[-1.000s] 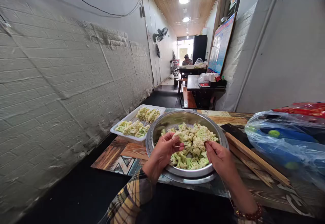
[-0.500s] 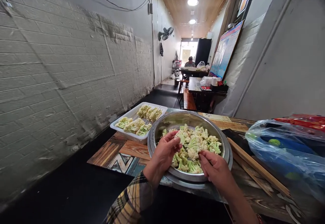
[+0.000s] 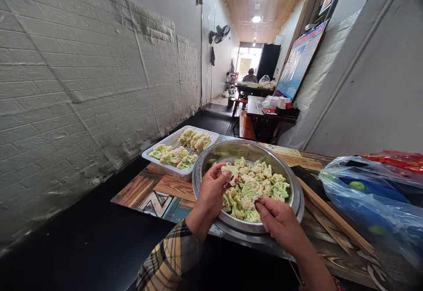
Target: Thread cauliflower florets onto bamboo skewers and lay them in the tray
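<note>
My left hand pinches a pale cauliflower floret above the left side of a wide steel bowl. Loose cauliflower pieces fill much of the bowl. Over its front right part, my right hand is closed, thumb against fingertips. A thin skewer shows below that wrist and lines up with the pinch; most of it is hidden by the hand. To the left of the bowl, a white tray holds skewered cauliflower in two groups.
The bowl and tray stand on a patterned wooden table. Wooden strips lie to the right, beside a clear plastic bag with blue and green contents. A brick wall runs along the left. Farther back, a person sits behind another table.
My left hand has lifted slightly, and a floret now shows plainly between its fingers. My right hand stays pinched, slightly farther left. The camera view has shifted a little.
</note>
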Tool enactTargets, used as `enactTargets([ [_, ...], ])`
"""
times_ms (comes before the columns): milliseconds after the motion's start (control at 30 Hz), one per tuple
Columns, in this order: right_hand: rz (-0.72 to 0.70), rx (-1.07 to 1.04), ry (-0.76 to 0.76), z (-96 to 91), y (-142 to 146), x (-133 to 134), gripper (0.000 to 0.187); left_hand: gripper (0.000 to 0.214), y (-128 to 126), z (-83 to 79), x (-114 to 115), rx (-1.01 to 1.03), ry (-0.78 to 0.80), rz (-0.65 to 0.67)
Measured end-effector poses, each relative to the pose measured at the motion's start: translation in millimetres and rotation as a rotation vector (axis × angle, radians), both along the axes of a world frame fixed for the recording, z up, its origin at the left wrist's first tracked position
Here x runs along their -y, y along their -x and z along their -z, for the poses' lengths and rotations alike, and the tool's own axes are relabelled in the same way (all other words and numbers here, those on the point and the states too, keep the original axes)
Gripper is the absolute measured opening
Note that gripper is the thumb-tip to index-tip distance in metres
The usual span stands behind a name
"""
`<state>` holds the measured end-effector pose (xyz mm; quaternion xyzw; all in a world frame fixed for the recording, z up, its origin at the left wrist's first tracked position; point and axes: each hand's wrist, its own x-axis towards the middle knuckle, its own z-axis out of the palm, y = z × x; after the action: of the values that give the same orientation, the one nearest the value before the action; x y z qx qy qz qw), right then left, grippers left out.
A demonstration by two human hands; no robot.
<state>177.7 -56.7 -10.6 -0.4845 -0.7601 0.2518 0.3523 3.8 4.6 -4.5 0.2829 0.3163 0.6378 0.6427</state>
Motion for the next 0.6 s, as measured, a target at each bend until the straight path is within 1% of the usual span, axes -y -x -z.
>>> enactTargets([
  [67,-0.006,0.029,-0.032,-1.0,0.8,0.0,0.040,0.040,0.6,1.9,-1.6,-0.005,-0.006,-0.050],
  [133,-0.012,0.043,-0.042,-1.3,1.9,-0.4,0.040,0.039,1.1,2.6,-2.0,-0.024,-0.006,-0.071],
  [600,-0.028,0.039,-0.087,5.3,1.0,-2.8,0.036,0.032,0.7,-0.5,0.7,-0.064,-0.049,-0.114],
])
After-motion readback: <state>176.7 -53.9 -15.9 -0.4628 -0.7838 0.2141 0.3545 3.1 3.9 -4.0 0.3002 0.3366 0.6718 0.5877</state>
